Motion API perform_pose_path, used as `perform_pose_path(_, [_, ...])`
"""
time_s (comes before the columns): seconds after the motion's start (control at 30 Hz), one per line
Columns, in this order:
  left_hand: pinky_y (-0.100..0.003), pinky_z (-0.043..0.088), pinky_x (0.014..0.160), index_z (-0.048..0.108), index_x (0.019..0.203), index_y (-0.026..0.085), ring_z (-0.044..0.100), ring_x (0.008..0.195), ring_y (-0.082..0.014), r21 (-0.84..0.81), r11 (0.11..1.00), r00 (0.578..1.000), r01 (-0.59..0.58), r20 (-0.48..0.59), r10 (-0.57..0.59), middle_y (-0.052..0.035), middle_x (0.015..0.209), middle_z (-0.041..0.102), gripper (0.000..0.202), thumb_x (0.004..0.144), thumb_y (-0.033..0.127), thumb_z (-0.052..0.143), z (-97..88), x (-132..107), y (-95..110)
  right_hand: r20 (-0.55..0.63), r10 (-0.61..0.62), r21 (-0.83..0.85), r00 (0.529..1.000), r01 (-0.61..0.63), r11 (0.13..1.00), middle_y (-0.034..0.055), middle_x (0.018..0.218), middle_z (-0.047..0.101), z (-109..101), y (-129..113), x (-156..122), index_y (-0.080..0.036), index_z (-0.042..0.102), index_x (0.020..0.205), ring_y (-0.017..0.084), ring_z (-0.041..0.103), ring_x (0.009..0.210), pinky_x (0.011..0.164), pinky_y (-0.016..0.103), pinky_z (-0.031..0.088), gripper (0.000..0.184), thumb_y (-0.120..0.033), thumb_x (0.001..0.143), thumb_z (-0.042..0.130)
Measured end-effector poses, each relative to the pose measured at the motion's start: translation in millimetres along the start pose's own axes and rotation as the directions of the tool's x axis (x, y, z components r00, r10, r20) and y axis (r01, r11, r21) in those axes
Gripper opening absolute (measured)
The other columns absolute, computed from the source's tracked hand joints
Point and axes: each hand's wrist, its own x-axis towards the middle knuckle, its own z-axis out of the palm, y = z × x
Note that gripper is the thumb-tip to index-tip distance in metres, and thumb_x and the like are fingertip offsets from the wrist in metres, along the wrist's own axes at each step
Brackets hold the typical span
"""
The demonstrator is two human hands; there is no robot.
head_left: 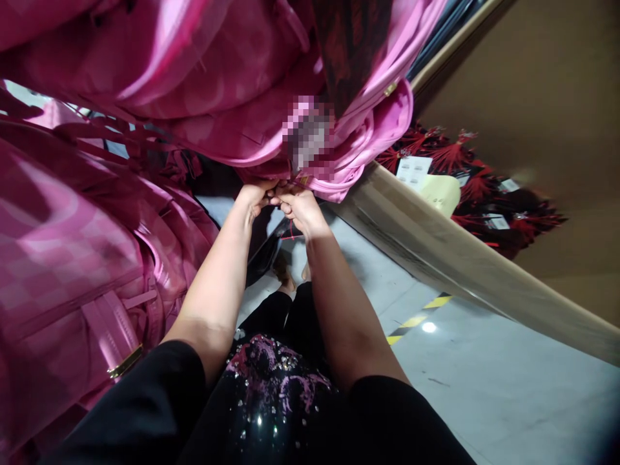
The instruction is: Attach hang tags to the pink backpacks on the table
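Top: the person's black top [278, 387] bears a pink print and glittering studs, its sleeves ending near the elbows.
Bags at left: pink checked bags [72, 248] fill that side; one shows a strap [109, 326] with a gold-coloured buckle [124, 361].
Hands: left hand [256, 197] and right hand [301, 206] are together, fingers bent and tips meeting at the lower edge of the upper pink bags [256, 77] — whether they are pinching something, I cannot tell.
Cord: a thin red cord [292, 228] hangs just below the fingers.
Upper bags: they spread above and beyond both hands; a dark panel [356, 55] lies over their right part.
Floor: pale floor [494, 387], with black-and-yellow tape [419, 320] near the carton's lower edge.
Carton: inside the near rim of the cardboard carton [436, 248] — red-and-black tasselled pieces [523, 210], white labels [413, 172] and a yellow sheet [443, 192].
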Motion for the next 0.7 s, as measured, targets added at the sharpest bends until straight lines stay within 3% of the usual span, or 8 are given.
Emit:
perform_pose_path(0.3, [-0.012,0.011,0.032,0.055,0.063,0.010,0.028,0.032,-0.0010,0.013,0.999,0.999,-0.034,0.034,0.034,0.0065,0.039,0.037,0.020,0.083,0.009,0.057,-4.5,-0.1,-2.3,-0.067,0.002,-0.028,0.998,-0.004,1.000,-0.0008,0.052,0.060,5.8,-4.8,-3.4,-0.010,0.060,0.069,0.001,0.031,0.034,0.031,0.013,0.010,0.005,-0.010,0.073,0.057])
perform_pose_path(0.7, [-0.013,0.018,0.035,0.043,0.055,0.014,0.033,0.032,-0.0019,0.105,0.987,0.990,-0.125,-0.044,0.131,0.0073,0.037,0.039,0.030,0.083,0.010,0.053,-2.1,-3.1,-5.1,-0.124,0.002,0.023,0.992,0.000,1.000,-0.0041,0.046,0.052,12.4,-5.3,-2.2,-0.011,0.056,0.063,0.001,0.030,0.033,0.031,0.014,0.010,0.011,-0.011,0.074,0.057])
